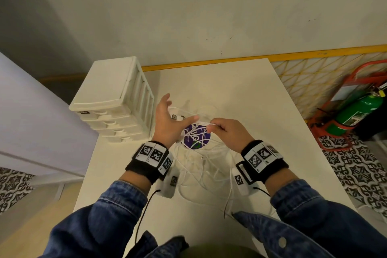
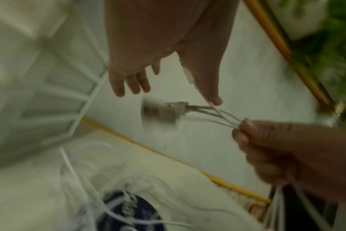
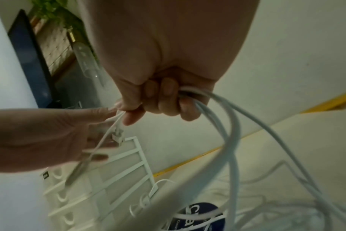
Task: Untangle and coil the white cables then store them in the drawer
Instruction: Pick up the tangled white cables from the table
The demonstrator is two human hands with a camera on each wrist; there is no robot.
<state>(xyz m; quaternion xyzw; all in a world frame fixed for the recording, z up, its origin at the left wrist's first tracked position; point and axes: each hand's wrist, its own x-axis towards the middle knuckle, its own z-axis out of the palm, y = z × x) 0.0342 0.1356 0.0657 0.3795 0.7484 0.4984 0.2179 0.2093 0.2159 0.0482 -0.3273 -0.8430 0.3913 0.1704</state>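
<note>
My right hand (image 1: 228, 132) gripping white cables (image 3: 223, 121) in curled fingers. My left hand (image 1: 167, 121) spreading open alongside, thumb touching strand, USB plug (image 2: 168, 111) dangling between.

Blue denim sleeves (image 1: 109, 216); black wristbands (image 1: 265, 158) bearing square black-and-white tags; thin black cords

A: Where does the white plastic drawer unit (image 1: 114, 100) stand?
B: At the far left of the white table (image 1: 240, 90), against the wall.
A: And the tangle of thin white cables (image 1: 207, 169)?
B: Mid-table, right of the unit, partly over a round purple sticker (image 1: 195, 138).
A: Beyond the table?
B: A green cylinder extinguisher (image 1: 356, 111) on the floor, far right
</note>
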